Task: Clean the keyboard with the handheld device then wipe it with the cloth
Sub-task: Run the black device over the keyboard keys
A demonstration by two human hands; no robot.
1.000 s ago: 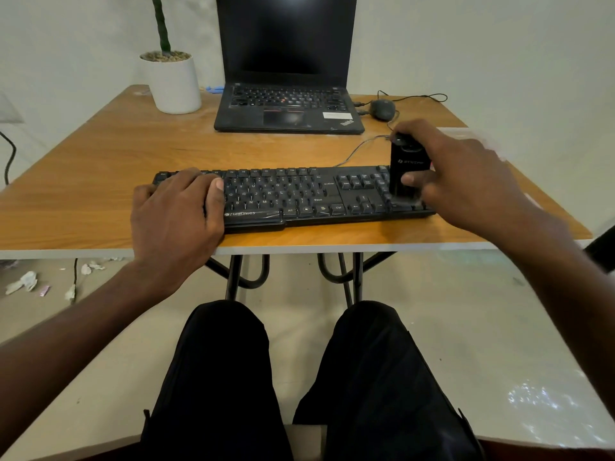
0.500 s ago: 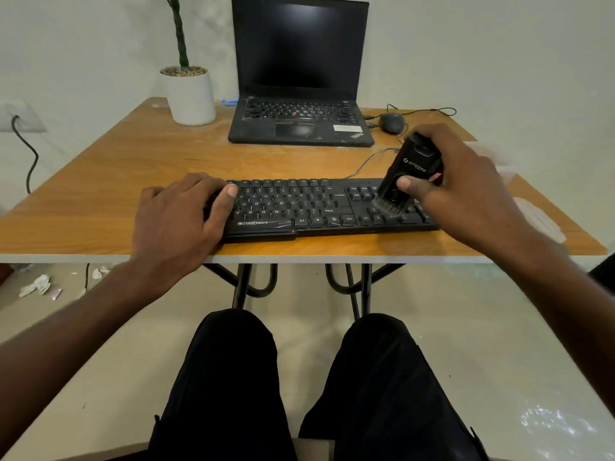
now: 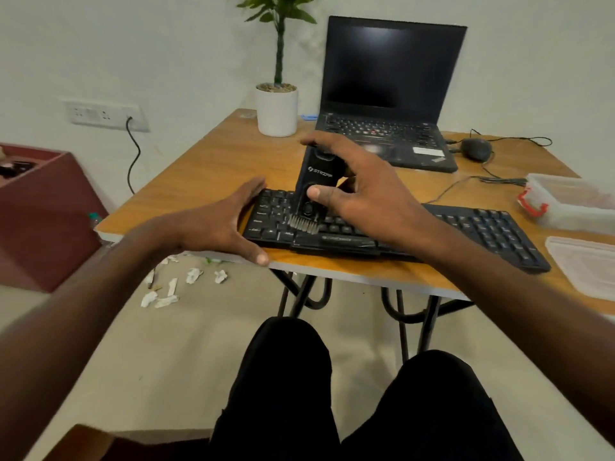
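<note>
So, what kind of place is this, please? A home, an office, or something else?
Probably a plain home or small office desk area, though I cannot be sure. A laptop and a wired keyboard sit on a wooden table, with a potted plant against a bare wall.

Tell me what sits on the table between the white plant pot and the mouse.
In the head view, the open black laptop sits between the white plant pot and the mouse, on the wooden table.
</note>
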